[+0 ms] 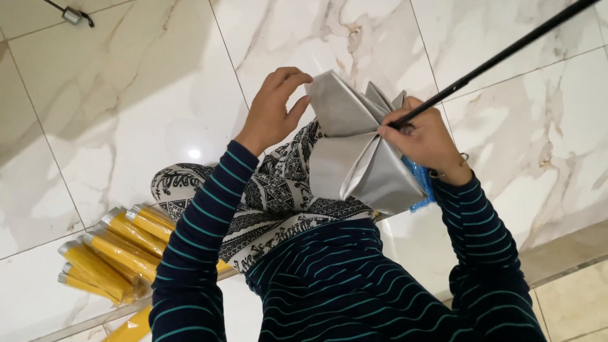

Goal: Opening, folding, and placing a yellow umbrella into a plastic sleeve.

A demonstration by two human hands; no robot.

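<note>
Marble floor beneath us, white with brown veins. Our left hand [273, 109] pinches a fold of the grey canopy [354, 149] over our lap, fingers together on its edge. Our right hand [425, 138] is clamped round the black shaft [500, 57] at the canopy's hub. Yellow sleeves [117, 253] lie bundled beside our left arm.

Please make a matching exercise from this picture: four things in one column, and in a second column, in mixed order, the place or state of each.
Things:
1. grey folded umbrella canopy
2. thin black metal shaft
3. bundle of yellow sleeved umbrellas
4. small metal clip

Places or states:
A. lying on the floor at lower left
B. pinched by the left hand
C. far upper-left corner of the floor
D. gripped by the right hand, slanting to upper right

Pairs: 1-B, 2-D, 3-A, 4-C
</note>
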